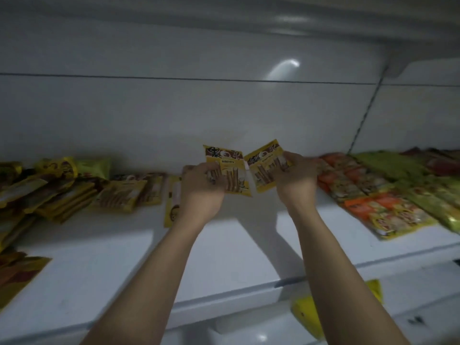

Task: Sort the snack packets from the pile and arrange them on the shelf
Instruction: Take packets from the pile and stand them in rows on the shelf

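Forearms (154, 282) rise from the bottom edge, and we see each hand holding a yellow packet above the white shelf (224, 257). The left hand (201, 185) pinches the left packet (231, 170) upright, fingers curled across its face. The right hand (296, 178) grips the right packet (265, 168), which is tilted, and the inner edges of the two packets nearly meet. On our left lies the yellow pile (62, 190). On our right, orange packets (361, 190) and green packets (410, 175) lie flat in rows on the shelf.

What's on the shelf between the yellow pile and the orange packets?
Head view: one lone yellow packet by the left hand, otherwise bare shelf.
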### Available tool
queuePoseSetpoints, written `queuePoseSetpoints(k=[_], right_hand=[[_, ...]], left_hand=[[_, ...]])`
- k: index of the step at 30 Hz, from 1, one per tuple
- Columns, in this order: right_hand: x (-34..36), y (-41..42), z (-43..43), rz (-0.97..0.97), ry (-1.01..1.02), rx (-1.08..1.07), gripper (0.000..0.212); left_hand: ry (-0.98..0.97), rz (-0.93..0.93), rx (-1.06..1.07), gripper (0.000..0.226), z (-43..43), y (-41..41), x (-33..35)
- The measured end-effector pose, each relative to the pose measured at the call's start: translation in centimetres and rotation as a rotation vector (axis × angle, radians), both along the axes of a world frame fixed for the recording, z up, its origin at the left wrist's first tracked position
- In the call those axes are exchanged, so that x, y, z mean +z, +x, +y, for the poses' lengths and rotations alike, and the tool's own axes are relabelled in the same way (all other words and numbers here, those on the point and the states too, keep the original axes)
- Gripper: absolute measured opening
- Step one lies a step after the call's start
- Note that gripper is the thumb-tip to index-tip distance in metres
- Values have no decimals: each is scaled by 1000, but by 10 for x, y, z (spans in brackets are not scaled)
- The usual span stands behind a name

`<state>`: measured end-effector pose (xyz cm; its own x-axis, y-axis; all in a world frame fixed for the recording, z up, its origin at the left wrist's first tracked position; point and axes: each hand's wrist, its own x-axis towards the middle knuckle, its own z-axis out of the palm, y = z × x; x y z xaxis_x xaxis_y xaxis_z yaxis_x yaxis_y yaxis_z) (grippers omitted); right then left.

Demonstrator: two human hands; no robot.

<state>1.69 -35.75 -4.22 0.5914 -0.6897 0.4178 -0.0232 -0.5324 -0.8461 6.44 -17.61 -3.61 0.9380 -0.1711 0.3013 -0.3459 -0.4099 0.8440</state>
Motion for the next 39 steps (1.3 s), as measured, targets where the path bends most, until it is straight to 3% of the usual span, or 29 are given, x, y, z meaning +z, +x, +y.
queuePoseSetpoints(k=[7,16,20,22,25,29,33,36,39], right_hand=[[-32,-22,-74,118,-150,-128,43],[-53,-18,-104,200,-329,-69,50],[-49,-18,-99,295,-337,-22,23],[-49,-14,-102,318,-438,-14,5],[-56,-14,-103,339,-575,-79,17],[-60,-16,-98,381,-666,-68,11],[-64,-5,-100,500,-627,-10,33],[-43,-5,-98,673,-664,-91,38],[-31,3,-100,877,-586,57,45]], left_hand=[[59,135,-158,35,-88,-5,-16],[97,154,-148,33,-135,8,-38],[226,101,-125,20,-140,19,-47],[447,49,-92,19,-143,20,-50],[773,-102,15,27,-147,12,-51],[777,-177,-46,31,-150,4,-53],[856,-225,-92,38,-150,1,-57],[848,-251,-105,37,-149,1,-60],[855,-247,-111,37,-150,4,-61]])
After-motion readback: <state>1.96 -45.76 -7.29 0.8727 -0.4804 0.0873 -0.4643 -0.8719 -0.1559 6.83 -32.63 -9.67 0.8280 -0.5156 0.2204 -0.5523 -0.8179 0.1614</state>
